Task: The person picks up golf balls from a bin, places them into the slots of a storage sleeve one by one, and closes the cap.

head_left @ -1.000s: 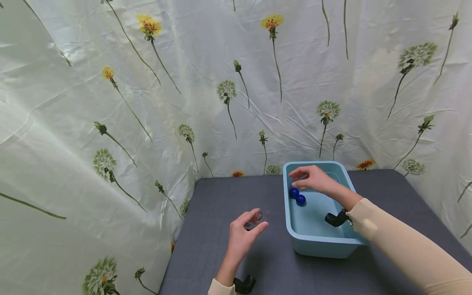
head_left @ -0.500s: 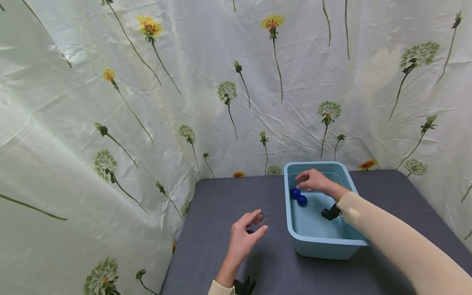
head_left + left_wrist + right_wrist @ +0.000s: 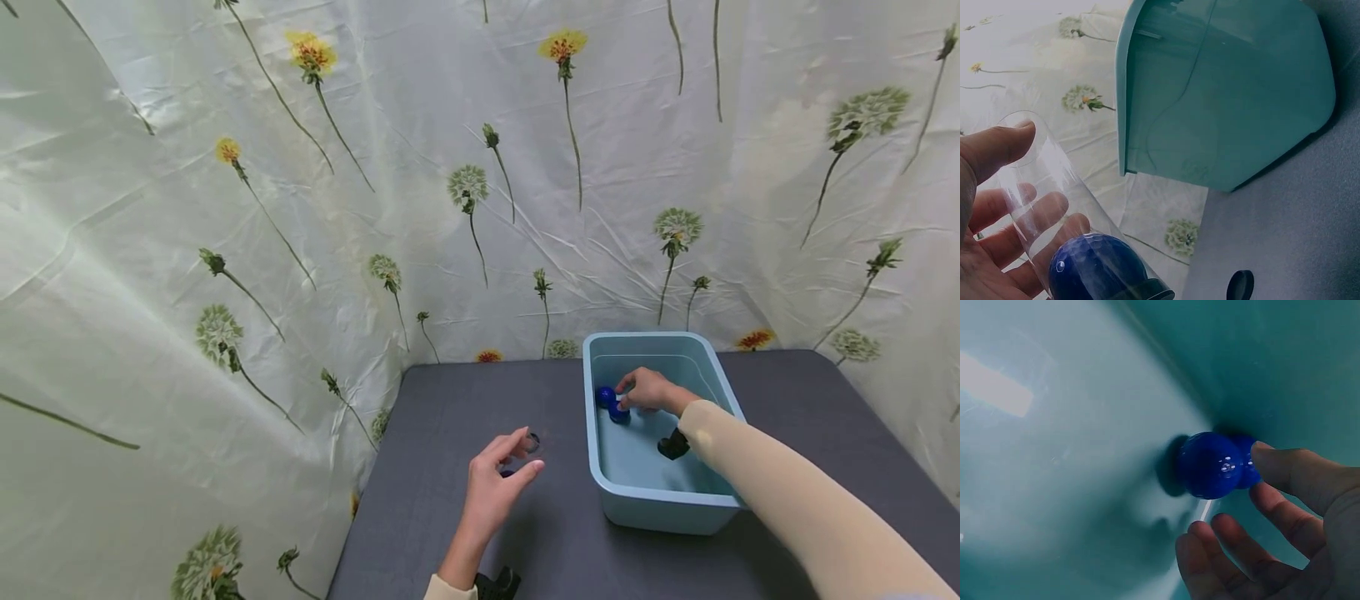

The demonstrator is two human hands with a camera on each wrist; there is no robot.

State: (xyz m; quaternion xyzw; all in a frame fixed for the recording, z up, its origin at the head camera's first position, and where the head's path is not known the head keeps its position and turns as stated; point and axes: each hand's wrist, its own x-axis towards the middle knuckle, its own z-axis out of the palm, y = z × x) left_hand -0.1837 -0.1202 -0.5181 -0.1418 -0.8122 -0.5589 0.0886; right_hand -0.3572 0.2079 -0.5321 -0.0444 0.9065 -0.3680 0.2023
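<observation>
My left hand [image 3: 491, 483] holds a clear tube [image 3: 1063, 172] above the table, thumb on one side and fingers on the other. A dimpled blue ball [image 3: 1094, 265] sits inside the tube at its dark-capped lower end. Inside the light blue bin [image 3: 660, 525], two blue balls lie side by side against the left wall. My right hand [image 3: 651, 390] reaches down over them with fingers spread. In the right wrist view, the nearer ball [image 3: 1210, 467] is just beyond the fingers, and the thumb tip overlaps the farther ball [image 3: 1246, 464].
A dark grey table [image 3: 480, 396] bears the bin on its right side. A small black disc-shaped thing [image 3: 1240, 285] shows over the table in the left wrist view. White flower-printed sheeting [image 3: 420, 192] hangs behind and to the left.
My right hand has come down into the bin, from above the back left to close over the two balls. The left hand keeps its hold on the tube, almost unmoved.
</observation>
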